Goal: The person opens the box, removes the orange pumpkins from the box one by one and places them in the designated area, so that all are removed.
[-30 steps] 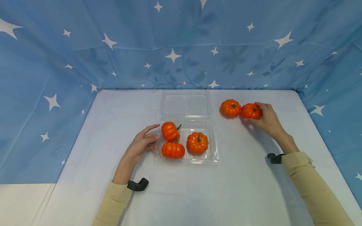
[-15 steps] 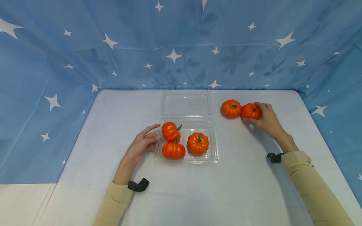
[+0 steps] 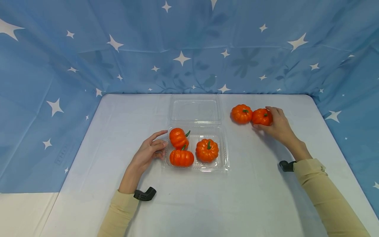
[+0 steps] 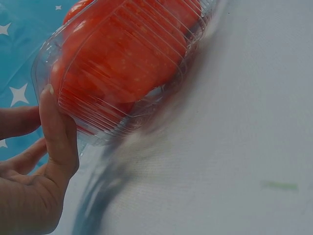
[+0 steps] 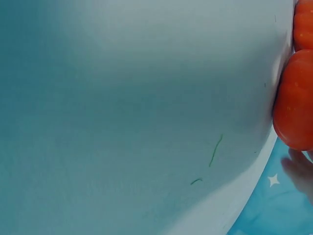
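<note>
A clear plastic clamshell box sits mid-table with its lid folded back. Inside are three small orange pumpkins with green stems: one at the upper left, one at the lower left and one at the right. My left hand touches the box's left side; its thumb lies against the ribbed wall in the left wrist view. My right hand holds another pumpkin between thumb and fingers. That pumpkin sits right beside a fifth one, to the right of the lid.
The open lid lies flat behind the box, near the table's back edge. A white cloth covers the table. A blue star-patterned curtain stands behind it and along both sides. Small green marks show on the cloth.
My right hand and the pumpkin in it have shifted very slightly left, toward the neighbouring pumpkin. The left hand stays at the box.
</note>
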Demonstrator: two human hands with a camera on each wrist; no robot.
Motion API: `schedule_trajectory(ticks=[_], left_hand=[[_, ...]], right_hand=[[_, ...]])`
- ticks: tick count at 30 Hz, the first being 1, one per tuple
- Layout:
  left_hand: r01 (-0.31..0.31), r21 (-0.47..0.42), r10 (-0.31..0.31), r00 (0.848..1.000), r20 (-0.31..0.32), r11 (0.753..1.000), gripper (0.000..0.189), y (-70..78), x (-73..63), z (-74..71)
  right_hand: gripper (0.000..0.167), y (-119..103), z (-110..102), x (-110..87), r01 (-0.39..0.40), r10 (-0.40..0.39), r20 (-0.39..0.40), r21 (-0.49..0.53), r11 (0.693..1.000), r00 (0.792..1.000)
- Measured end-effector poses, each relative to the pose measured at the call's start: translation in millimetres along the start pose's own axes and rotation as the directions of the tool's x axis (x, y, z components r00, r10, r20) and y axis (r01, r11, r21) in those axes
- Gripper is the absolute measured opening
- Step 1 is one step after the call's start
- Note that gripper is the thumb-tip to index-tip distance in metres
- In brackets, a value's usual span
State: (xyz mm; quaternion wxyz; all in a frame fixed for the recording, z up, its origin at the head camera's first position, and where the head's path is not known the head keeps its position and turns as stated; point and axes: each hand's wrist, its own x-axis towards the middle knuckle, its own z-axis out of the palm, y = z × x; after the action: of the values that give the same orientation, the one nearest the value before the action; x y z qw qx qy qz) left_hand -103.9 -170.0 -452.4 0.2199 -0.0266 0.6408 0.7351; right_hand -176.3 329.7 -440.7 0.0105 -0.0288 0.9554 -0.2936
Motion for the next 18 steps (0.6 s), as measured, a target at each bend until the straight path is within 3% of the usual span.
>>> schedule_trajectory(ticks=[12,18], left_hand=[[-0.001,0.008,0.001,1.0,-0.003,1.0,0.057,-1.1,0.2,-1.2],[-0.003,0.014,0.003,1.0,-0.005,1.0,0.057,-0.7,1.3,0.1]], right_hand=[[0.086,-7,0,-1.7,0.11,-0.108,-0.123,0.006,0.994,0.987],[0.084,-17,1,-3.1,0.114,-0.113,-0.119,0.003,0.993,0.986]])
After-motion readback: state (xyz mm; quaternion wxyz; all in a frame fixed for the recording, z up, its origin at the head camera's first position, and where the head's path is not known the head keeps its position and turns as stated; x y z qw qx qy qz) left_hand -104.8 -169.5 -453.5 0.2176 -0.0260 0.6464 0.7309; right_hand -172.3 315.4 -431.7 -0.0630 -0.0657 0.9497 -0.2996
